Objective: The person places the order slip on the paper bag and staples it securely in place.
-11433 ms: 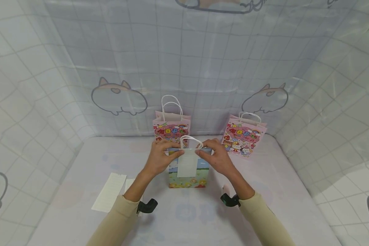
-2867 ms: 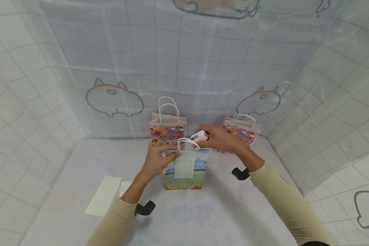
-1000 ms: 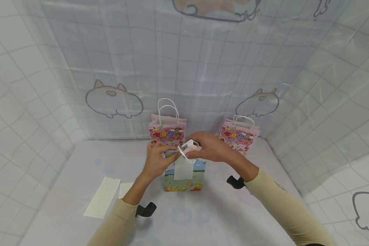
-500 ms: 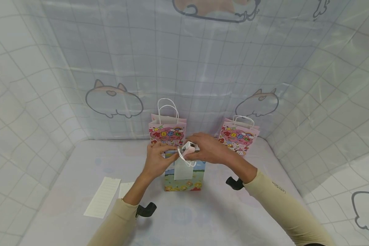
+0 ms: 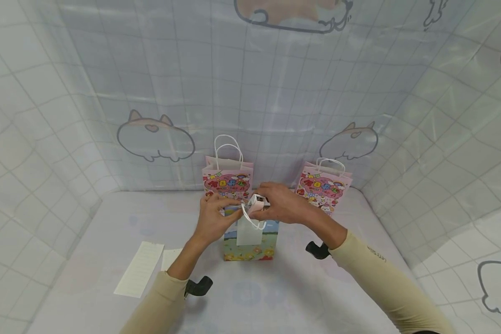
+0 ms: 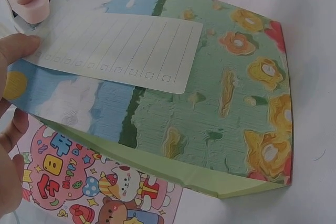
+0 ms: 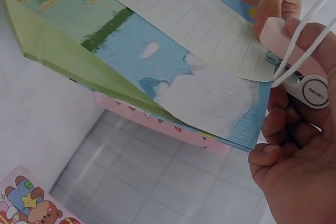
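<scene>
A small paper gift bag [image 5: 248, 253] with a sky-and-flowers print stands in the middle of the table. A ruled checklist sheet [image 6: 115, 45] lies against its front, up at the top edge. My left hand [image 5: 214, 218] pinches sheet and bag together at the top left corner. My right hand [image 5: 281, 203] grips a pink and white stapler [image 7: 286, 40], its mouth right at the top edge of the sheet and bag. The bag's white cord handle [image 7: 307, 30] loops forward over the stapler.
Two pink cartoon gift bags stand behind, one at centre [image 5: 227, 183] and one to the right [image 5: 323, 185]. Ruled sheets [image 5: 139, 269] lie at the left, partly under my left forearm. A grid-patterned curtain [image 5: 275, 93] closes off the back.
Both hands pinched the bag's top at first. Then my right hand brought in the stapler and lowered it onto the top edge, tipping the handle forward. My left hand stays put.
</scene>
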`<state>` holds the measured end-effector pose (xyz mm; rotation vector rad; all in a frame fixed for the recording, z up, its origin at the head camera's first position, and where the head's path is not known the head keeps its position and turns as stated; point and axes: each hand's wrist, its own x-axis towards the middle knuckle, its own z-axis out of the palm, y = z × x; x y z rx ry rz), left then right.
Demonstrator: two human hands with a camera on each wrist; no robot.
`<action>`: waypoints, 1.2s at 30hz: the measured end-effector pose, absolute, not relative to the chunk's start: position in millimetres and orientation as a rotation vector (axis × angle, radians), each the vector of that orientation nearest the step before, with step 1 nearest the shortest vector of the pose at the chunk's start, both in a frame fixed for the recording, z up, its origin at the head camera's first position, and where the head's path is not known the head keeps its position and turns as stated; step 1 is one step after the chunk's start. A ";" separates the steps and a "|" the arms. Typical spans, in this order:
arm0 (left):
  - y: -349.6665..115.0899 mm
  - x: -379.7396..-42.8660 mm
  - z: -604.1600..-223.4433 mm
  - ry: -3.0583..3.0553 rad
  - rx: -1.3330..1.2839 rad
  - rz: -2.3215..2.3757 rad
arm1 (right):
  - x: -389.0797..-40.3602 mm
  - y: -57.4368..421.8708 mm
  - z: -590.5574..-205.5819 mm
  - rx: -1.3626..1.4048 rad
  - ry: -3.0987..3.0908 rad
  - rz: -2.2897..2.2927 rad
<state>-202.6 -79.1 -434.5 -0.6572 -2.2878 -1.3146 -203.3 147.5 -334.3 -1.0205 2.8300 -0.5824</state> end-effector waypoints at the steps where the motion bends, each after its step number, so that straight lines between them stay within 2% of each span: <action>1: -79.0 -202.7 -434.5 -2.288 -0.658 -1.313 | -203.4 147.3 -334.3 -1.017 2.834 -0.579; 25: -78.4 -201.2 -434.6 -2.287 -0.658 -1.335 | -206.8 143.4 -333.7 -1.064 2.840 -0.533; 36: -83.8 -204.5 -435.7 -2.387 -0.797 -1.433 | -207.7 145.5 -334.6 -1.098 2.810 -0.578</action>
